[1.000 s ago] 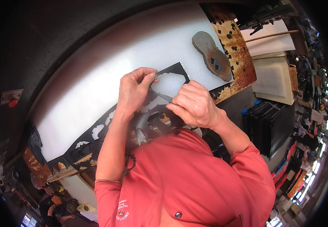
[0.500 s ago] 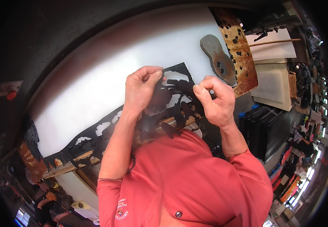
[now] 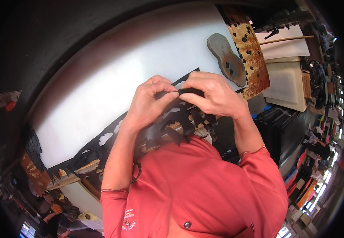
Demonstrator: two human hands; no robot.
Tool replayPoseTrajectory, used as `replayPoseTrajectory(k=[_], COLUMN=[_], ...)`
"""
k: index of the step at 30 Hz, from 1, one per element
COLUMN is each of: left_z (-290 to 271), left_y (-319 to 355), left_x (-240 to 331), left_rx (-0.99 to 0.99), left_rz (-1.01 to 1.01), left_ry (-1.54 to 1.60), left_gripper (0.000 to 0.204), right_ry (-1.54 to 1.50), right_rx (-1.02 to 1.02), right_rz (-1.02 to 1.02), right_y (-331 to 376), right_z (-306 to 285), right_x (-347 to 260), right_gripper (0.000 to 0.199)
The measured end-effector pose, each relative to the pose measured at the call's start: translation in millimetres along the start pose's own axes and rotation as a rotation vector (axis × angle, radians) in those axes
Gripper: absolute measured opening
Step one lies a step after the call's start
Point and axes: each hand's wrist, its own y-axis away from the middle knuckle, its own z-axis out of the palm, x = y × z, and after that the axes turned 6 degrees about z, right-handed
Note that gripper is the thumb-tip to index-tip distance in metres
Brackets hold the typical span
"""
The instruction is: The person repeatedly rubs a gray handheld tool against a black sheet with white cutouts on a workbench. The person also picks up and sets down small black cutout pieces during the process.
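Close together over the near edge of the white board (image 3: 100,95) are both hands. My left hand (image 3: 150,101) is closed, its thumb and fingers pinched on dark, thin pieces of cut black material. My right hand (image 3: 217,95) grips the same small bundle of black cut pieces (image 3: 192,91) from the other side, thumb below and fingers above. Beneath the hands a black sheet (image 3: 86,158) with several cut-out holes runs along the board's near edge, and its ragged strips hang toward my shirt. The left hand's fingertips partly hide the bundle.
A grey, sole-shaped plate (image 3: 229,65) with rusty patches lies at the board's right end. Beside it is a rusty, spotted metal plate (image 3: 253,59). Black stacked sheets (image 3: 277,127) stand at the right. A red button (image 3: 10,106) is on the dark machine at the far left.
My right hand has moved left, bringing the black cut pieces to my left hand. My left hand has shifted slightly down, and the hands now meet at the bundle.
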Motion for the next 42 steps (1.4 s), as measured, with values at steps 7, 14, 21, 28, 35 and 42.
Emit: replayPoseTrajectory(k=[7, 14, 21, 28, 35, 42], left_z=[-4, -1, -1, -2, 5, -13], left_y=[3, -1, -1, 1, 4, 10], left_x=[-11, -8, 1, -3, -2, 13], left_rx=[0.039, 0.115, 0.031, 0.14, 0.419, 0.44], left_rz=[0.004, -0.059, -0.169, -0.175, -0.211, -0.18], left_ry=[-0.025, 0.104, 0.203, 0.516, 0.666, 0.556], left_gripper=[0.011, 0.014, 0.015, 0.02, 0.029, 0.029], right_ry=[-0.078, -0.369, -0.666, -0.586, -0.591, -0.891], right_rx=[0.19, 0.582, 0.527, 0.605, 0.723, 0.825], right_rz=[-0.092, 0.336, 0.263, 0.038, -0.005, 0.073], right_y=[-10, 1, 1, 10, 7, -4], right_z=[13, -5, 13, 15, 27, 20], right_x=[4, 14, -9, -25, -28, -21], right_gripper=[0.008, 0.031, 0.029, 0.026, 0.028, 0.032])
